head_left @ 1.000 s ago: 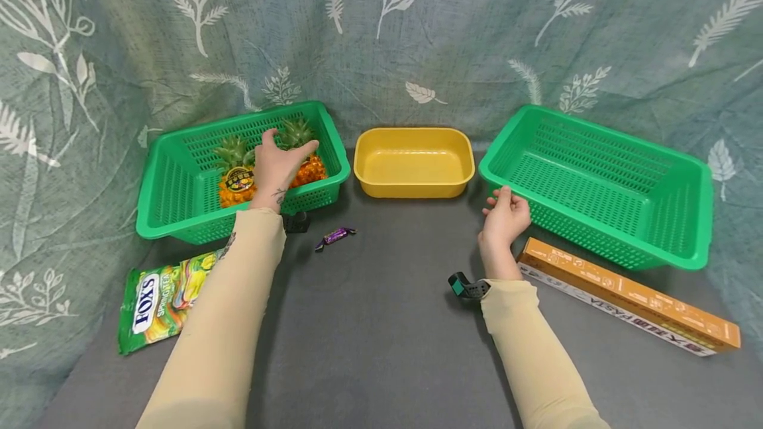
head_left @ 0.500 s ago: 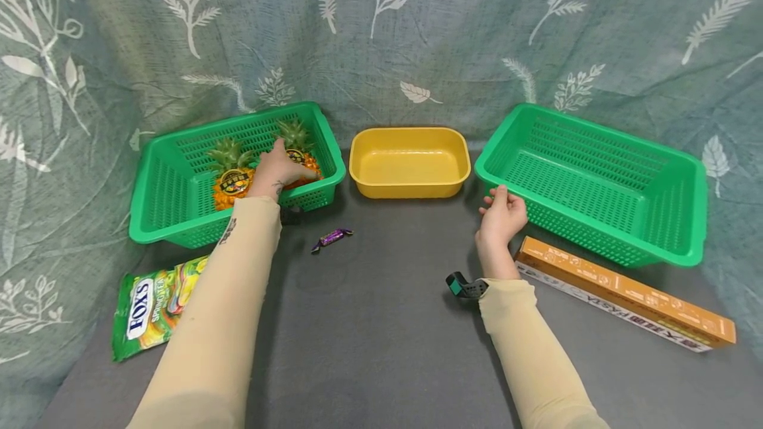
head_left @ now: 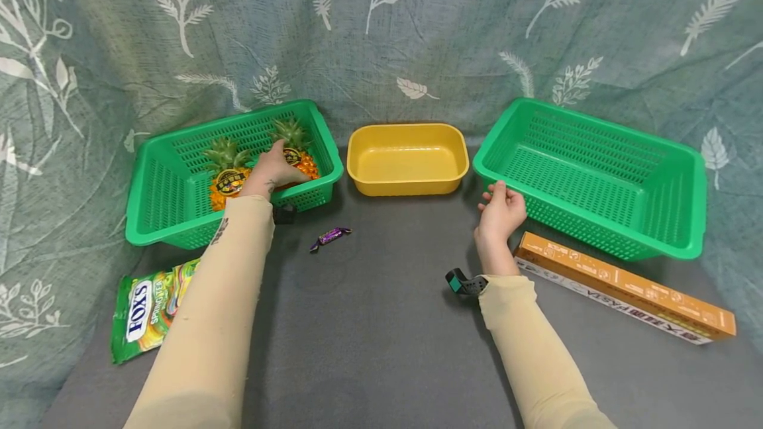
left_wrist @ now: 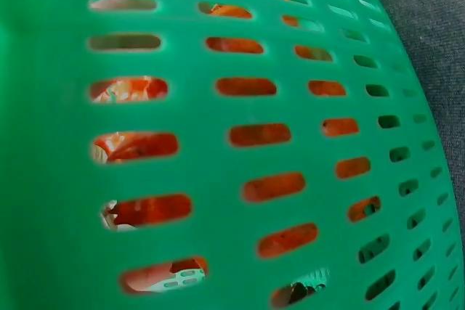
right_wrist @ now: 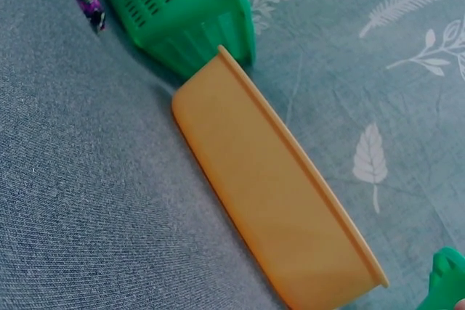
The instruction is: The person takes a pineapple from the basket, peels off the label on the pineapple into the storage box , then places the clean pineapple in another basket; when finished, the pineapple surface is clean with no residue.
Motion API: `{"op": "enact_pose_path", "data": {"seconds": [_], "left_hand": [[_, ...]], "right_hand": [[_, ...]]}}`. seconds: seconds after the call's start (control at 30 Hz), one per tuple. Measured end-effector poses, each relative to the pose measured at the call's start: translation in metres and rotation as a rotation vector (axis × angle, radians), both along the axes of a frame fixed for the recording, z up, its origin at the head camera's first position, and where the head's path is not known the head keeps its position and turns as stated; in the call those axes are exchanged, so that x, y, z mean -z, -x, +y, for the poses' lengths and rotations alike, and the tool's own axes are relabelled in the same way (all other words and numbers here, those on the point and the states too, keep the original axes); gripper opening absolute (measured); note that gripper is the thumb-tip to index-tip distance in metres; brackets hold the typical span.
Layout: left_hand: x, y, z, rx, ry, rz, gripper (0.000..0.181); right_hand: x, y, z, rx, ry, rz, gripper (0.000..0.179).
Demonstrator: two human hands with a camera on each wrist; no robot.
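Inside the left green basket (head_left: pixel 193 234), my left hand (head_left: pixel 271 172) grips the right-hand pineapple (head_left: pixel 307 165), thumb on its near right side. The fruit is orange with spiky green leaves and a black-and-gold label. A second pineapple (head_left: pixel 225 184) lies to the left of the hand. In the left wrist view the slotted basket wall (left_wrist: pixel 196 172) fills most of the picture, orange showing through its slots. My right hand (head_left: pixel 501 216), fingers loosely curled and holding nothing, has its fingertips right at the near left rim of the right green basket (head_left: pixel 572 217).
Between the baskets stands a yellow basin (head_left: pixel 411 188). A purple wrapped candy (head_left: pixel 331 236) lies in front of the left basket. A green FOX'S bag (head_left: pixel 140 316) is partly under the left forearm. An orange pasta box (head_left: pixel 626 280) lies before the right basket.
My left hand has come down from above the right-hand pineapple and closed on it. My right hand stays by the right basket's rim. The view has shifted slightly.
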State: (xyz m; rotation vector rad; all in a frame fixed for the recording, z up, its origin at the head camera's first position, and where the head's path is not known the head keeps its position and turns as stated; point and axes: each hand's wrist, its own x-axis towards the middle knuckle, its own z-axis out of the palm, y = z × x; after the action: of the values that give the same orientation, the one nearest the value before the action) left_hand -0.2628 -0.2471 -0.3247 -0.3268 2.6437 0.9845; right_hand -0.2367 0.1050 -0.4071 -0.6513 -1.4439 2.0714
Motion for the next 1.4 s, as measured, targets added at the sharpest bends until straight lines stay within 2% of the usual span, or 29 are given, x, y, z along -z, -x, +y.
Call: {"op": "enact_pose_path", "data": {"seconds": [0.23, 0.5, 0.93, 1.13, 1.4], "left_hand": [[-0.002, 0.002, 0.003, -0.006, -0.025, -0.008, 0.098], [-0.005, 0.001, 0.002, -0.001, -0.023, 0.015, 0.101], [-0.032, -0.002, 0.005, 0.044, 0.017, 0.079, 0.108], [-0.047, -0.013, 0.009, 0.083, 0.031, 0.111, 0.108], [-0.066, -0.042, 0.031, 0.094, 0.084, 0.283, 0.106]], "right_hand": [[-0.001, 0.000, 0.003, 0.004, 0.025, 0.002, 0.016], [0.002, 0.000, 0.006, -0.009, 0.034, 0.009, 0.015], [0.000, 0.004, 0.008, -0.013, 0.037, 0.015, 0.013], [-0.001, 0.004, 0.008, -0.017, 0.037, 0.004, 0.014], [-0.004, 0.003, 0.010, -0.024, 0.030, -0.011, 0.013]]}}
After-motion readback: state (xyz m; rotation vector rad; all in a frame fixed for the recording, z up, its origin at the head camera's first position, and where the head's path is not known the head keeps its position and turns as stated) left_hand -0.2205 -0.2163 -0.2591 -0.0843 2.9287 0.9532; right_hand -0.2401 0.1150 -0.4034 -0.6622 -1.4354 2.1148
